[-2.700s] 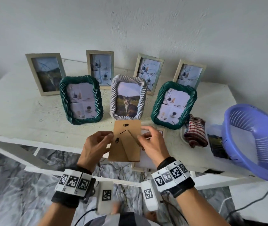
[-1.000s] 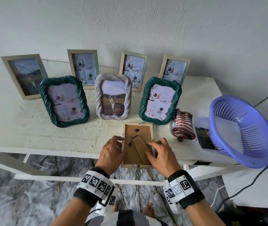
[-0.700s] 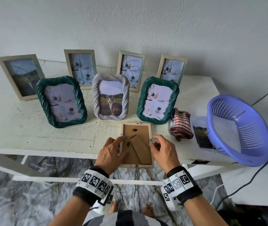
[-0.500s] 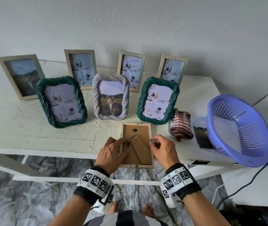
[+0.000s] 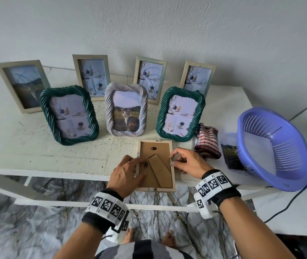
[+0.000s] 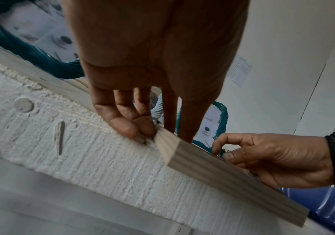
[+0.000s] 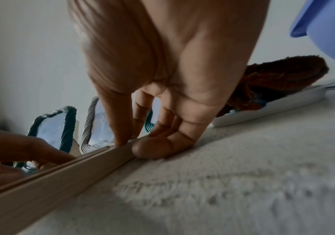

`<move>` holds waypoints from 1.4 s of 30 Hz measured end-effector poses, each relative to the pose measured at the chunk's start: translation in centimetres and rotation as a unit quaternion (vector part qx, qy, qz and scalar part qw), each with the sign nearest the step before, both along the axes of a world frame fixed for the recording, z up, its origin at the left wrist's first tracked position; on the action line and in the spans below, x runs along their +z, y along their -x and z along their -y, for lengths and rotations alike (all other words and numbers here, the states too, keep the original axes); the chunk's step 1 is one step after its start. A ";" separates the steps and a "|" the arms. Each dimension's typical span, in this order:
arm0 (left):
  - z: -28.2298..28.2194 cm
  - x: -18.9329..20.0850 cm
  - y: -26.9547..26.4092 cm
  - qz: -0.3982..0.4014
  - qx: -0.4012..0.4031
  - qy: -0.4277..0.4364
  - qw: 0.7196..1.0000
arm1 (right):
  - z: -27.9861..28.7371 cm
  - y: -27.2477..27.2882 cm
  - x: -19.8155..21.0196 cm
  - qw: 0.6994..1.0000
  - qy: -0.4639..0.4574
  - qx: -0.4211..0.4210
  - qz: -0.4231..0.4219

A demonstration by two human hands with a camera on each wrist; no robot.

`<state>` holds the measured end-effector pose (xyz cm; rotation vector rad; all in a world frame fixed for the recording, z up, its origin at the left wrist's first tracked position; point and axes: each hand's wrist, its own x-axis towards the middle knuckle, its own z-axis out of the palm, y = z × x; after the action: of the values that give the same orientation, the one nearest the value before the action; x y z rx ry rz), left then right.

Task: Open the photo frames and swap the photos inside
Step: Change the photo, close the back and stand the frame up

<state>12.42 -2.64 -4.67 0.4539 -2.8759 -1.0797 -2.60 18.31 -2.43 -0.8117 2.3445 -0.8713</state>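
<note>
A light wooden photo frame lies face down at the table's front edge, its brown backing board and folded stand facing up. My left hand straddles the left rail, with index and thumb on the backing and the other fingers curled against the rail's outer side. My right hand pinches the right rail, with the thumb on top and the fingers curled against the outside. A loose landscape photo lies to the right.
Two green twisted frames and a white cat frame stand behind, with several wooden frames by the wall. A checked cloth and a blue basket sit at the right. The frame overhangs the table edge.
The backing board, earlier held up in both hands, now lies in the face-down frame. My hands moved from pressing its middle outward to the left and right rails.
</note>
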 end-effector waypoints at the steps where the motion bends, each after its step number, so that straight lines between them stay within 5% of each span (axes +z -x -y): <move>1: 0.0 0.0 0.0 -0.003 0.000 0.001 1.000 | 0.2 0.2 0.1 1.000 -0.007 0.003 0.004; 16: -0.2 -0.1 -0.3 -0.015 0.015 -0.012 1.000 | 0.9 -1.1 -0.5 0.994 0.006 -0.012 -0.111; 24: 0.0 -1.2 1.3 -0.086 0.099 0.006 0.991 | 0.5 -3.6 -1.7 0.998 0.050 -0.002 -0.045; 28: -0.1 -1.5 1.9 -0.106 0.099 0.012 0.989 | 0.2 -3.8 -1.9 0.992 -0.003 -0.020 -0.127; 42: 0.6 -1.3 1.9 -0.146 0.052 0.004 0.988 | 0.4 -3.6 -2.2 0.991 0.007 -0.017 -0.133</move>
<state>10.49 -3.21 -6.00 0.4023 -2.5715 -1.0235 0.95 17.93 -4.59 -0.9475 2.5900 -0.8388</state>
